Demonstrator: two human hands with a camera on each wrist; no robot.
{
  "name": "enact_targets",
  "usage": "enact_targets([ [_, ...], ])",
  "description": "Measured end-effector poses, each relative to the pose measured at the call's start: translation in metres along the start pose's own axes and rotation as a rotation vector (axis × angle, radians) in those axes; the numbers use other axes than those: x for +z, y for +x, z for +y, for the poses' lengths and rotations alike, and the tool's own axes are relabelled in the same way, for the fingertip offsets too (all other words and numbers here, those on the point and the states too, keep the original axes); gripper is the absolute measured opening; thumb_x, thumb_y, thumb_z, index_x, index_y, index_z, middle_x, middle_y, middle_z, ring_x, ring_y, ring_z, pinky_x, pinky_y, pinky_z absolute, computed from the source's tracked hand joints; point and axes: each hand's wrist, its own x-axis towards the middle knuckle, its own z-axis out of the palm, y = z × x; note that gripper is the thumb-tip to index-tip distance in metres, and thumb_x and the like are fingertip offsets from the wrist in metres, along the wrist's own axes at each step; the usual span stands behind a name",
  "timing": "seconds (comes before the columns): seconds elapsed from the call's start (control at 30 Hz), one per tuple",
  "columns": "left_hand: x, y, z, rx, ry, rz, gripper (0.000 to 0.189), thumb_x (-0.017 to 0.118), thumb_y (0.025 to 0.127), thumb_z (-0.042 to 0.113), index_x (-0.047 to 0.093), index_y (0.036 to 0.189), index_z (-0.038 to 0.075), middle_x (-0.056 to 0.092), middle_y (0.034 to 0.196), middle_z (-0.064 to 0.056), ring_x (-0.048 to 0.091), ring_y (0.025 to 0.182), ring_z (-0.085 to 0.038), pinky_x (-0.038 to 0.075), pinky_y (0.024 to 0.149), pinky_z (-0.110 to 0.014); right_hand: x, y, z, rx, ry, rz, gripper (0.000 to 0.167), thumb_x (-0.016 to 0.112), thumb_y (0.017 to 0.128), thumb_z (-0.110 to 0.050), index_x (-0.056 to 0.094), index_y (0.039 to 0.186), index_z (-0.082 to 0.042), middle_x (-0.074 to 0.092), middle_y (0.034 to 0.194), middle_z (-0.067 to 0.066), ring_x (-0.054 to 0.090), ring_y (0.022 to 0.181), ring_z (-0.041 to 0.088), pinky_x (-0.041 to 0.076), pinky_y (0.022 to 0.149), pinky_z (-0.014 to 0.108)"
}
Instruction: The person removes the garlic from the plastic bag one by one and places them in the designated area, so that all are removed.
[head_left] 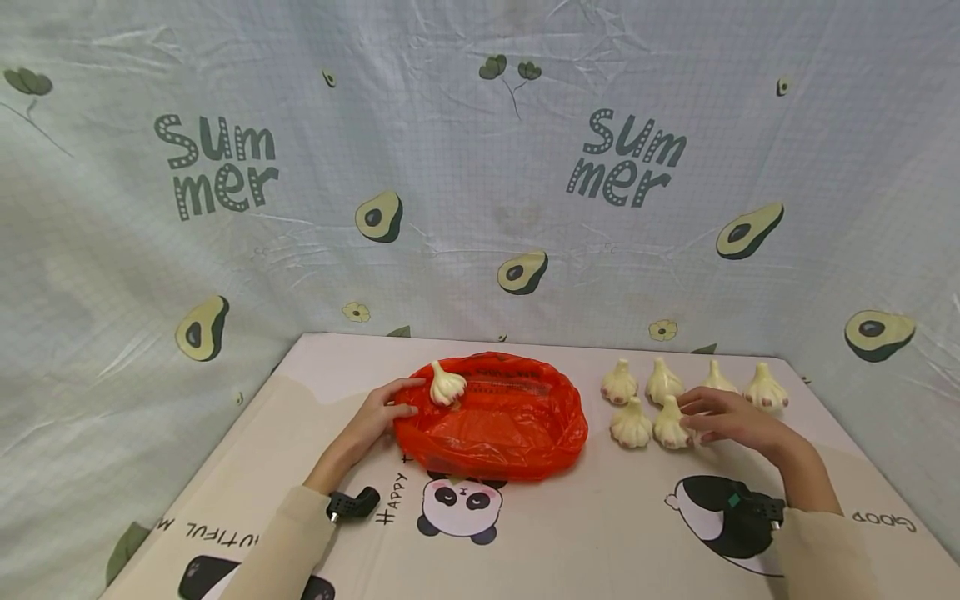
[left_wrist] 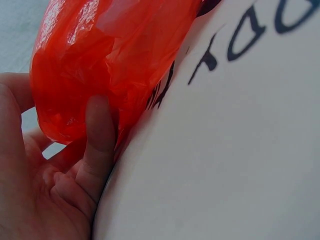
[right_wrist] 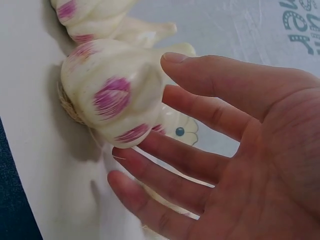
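Observation:
A red plastic bag (head_left: 502, 462) lies spread into a wide oval with its mouth up. One garlic bulb (head_left: 447, 385) rests inside, at the bag's back left. My left hand (head_left: 381, 412) grips the bag's left side, its thumb and fingers around the edge; the left wrist view shows the red film (left_wrist: 107, 60) between the digits. To the right, my right hand (head_left: 729, 417) reaches over a garlic bulb (head_left: 672, 425) in the front row. Its fingers are spread and gently bent, with the fingertips right at the white, purple-streaked bulb (right_wrist: 112, 95) in the right wrist view.
Another garlic bulb (head_left: 632, 423) sits left of the reached one. Several more stand in a row behind, including one (head_left: 618, 383) at the left end and one (head_left: 765, 388) at the right end. A printed cloth wall (head_left: 450, 167) rises behind the white table (head_left: 555, 533).

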Motion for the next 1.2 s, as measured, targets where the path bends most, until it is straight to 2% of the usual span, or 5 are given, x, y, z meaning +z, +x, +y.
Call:
enact_targets([
  [0.4,0.0,0.0,0.0,0.009,0.012,-0.003,0.053,0.054,0.097,0.011,0.053,0.149,0.012,0.039,0.164,-0.018,0.049,0.139,-0.042,0.052,0.111,-0.048,-0.005,-0.003,-0.019,-0.054,-0.135,0.064,0.045,0.06,0.102,-0.028,0.056,0.136,0.001,0.059,0.138,0.03,0.061,0.123,0.046,0.061,0.089,0.047],
  [0.63,0.0,0.0,0.0,0.008,0.003,-0.002,0.053,0.054,0.097,0.01,0.053,0.149,0.011,0.039,0.163,-0.018,0.051,0.137,-0.041,0.054,0.109,-0.045,-0.007,-0.008,-0.033,-0.084,-0.192,0.139,0.044,0.061,0.102,-0.026,0.057,0.135,0.002,0.061,0.135,0.029,0.064,0.119,0.045,0.058,0.087,0.041],
  [0.77,0.0,-0.001,0.0,0.005,0.001,-0.001,0.053,0.054,0.097,0.009,0.053,0.15,0.011,0.039,0.163,-0.018,0.052,0.135,-0.04,0.054,0.108,-0.044,-0.007,-0.009,-0.04,-0.115,-0.212,0.174,0.044,0.061,0.103,-0.025,0.056,0.137,0.003,0.061,0.136,0.029,0.064,0.12,0.045,0.059,0.089,0.045],
  [1.1,0.001,-0.001,0.003,-0.009,0.006,0.007,0.053,0.055,0.097,0.01,0.053,0.15,0.012,0.039,0.163,-0.018,0.049,0.139,-0.043,0.053,0.109,-0.047,-0.005,-0.012,-0.06,-0.153,-0.226,0.258,0.043,0.062,0.103,-0.024,0.057,0.137,0.002,0.062,0.137,0.025,0.061,0.125,0.046,0.053,0.084,0.018],
  [1.2,0.001,-0.001,0.002,-0.01,0.009,0.008,0.053,0.055,0.097,0.01,0.053,0.15,0.012,0.039,0.163,-0.018,0.049,0.139,-0.042,0.053,0.109,-0.047,-0.004,-0.014,-0.065,-0.161,-0.219,0.28,0.043,0.063,0.103,-0.025,0.058,0.137,0.001,0.063,0.137,0.024,0.063,0.123,0.036,0.051,0.084,0.013],
])
